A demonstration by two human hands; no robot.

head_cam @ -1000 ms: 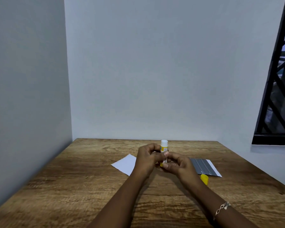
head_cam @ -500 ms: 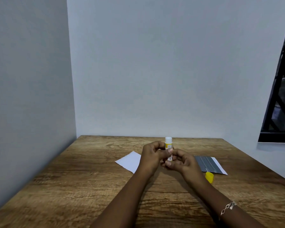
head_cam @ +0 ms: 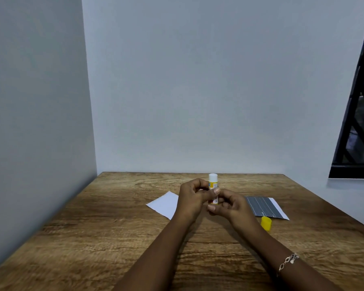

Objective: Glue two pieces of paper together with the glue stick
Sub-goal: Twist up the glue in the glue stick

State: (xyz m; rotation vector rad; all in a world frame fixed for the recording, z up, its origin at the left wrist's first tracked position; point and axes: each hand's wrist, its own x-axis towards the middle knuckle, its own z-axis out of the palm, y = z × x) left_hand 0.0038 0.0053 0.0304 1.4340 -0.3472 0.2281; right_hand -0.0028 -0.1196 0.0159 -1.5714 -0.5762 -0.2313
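Table (head_cam: 93, 238): wood, set into a wall corner. No fault noted; bare wood lies on all sides of both sheets, so any stroke that overruns a sheet edge would, in my judgement, leave glue on the wood.

Papers: the white sheet (head_cam: 164, 204) lies flat at 9 o'clock of the hands, its near corner hidden behind the left wrist. The dark lined sheet (head_cam: 261, 206) lies flat at 3 o'clock. They are well apart and nothing holds either down. I judge that a dragged stick would skid or crease a loose sheet unless one hand pins it.

Hands: both are raised over the table centre, touching each other. The left hand (head_cam: 190, 201) has its fingers curled round the barrel, thumb across the front. The right hand (head_cam: 229, 204) pinches the lower end with curled fingertips. I read this as winding the base, though I cannot confirm it.

Glue stick (head_cam: 213, 181): upright between the hands, uncapped, white end up, clear of both sheets. Risk: wound out too far, the soft glue could snap or smear under pressure. No glue is on either paper that I can see.

Cap (head_cam: 266, 223): yellow, on the table at 4 o'clock of the hands, just beside the dark sheet's near edge. The right forearm could knock it away.
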